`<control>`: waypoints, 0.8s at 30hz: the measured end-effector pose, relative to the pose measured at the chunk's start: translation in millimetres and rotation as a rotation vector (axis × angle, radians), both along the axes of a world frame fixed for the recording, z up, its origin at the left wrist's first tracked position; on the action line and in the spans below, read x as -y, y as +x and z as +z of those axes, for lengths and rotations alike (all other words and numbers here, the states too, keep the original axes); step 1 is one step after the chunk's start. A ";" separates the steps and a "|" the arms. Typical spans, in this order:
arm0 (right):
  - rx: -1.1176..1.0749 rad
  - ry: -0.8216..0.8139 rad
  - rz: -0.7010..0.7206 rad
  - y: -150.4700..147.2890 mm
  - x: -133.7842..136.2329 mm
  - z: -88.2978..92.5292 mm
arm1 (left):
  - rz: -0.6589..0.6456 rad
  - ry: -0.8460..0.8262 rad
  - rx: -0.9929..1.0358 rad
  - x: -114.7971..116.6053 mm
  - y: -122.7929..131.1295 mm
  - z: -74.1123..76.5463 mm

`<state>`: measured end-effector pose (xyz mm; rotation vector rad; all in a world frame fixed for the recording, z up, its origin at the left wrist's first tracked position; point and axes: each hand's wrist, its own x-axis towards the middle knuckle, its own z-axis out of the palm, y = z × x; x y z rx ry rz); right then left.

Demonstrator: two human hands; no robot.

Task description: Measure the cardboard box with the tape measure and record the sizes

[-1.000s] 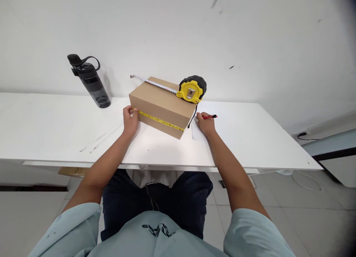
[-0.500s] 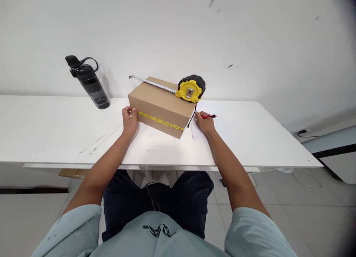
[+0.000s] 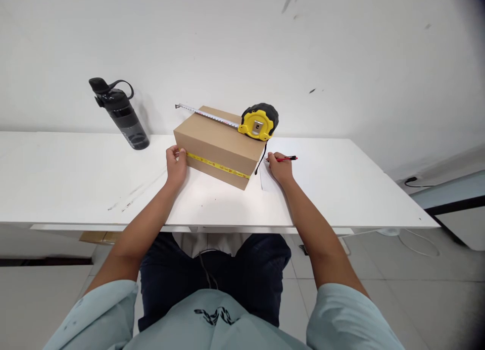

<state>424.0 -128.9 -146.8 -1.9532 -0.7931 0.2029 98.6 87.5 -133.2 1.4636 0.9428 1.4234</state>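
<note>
My left hand [image 3: 176, 164] grips the lower left corner of a brown cardboard box [image 3: 220, 139], with the thumb at the left end of a yellow printed strip [image 3: 217, 165] that crosses the front face. Some of its fingers are hidden behind the corner. On top of the box rests a yellow and black tape measure [image 3: 257, 122], its white blade [image 3: 212, 116] pulled out past the left rear edge. To the right of the box, my right hand [image 3: 279, 167] is closed around a red and black pen [image 3: 287, 158], its tip over a white sheet of paper [image 3: 268, 182].
A dark water bottle [image 3: 129, 117] stands on the white table [image 3: 76, 178] at the back left, close to the wall. The tape measure's black strap [image 3: 260, 159] hangs between the box and my right hand. The table's front edge runs under both forearms.
The pen in my right hand has shifted slightly to the right. My left hand, the box and the tape measure keep their places, while the view moves a little.
</note>
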 end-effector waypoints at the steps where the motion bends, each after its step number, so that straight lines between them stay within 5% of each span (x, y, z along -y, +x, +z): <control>1: -0.001 -0.003 -0.001 0.0 0.5 0.1 | 0.000 -0.002 -0.001 0.1 0.0 0.1; 24: 0.006 -0.005 -0.017 1.7 -0.4 -0.3 | 0.009 -0.027 0.000 1.9 1.5 2.9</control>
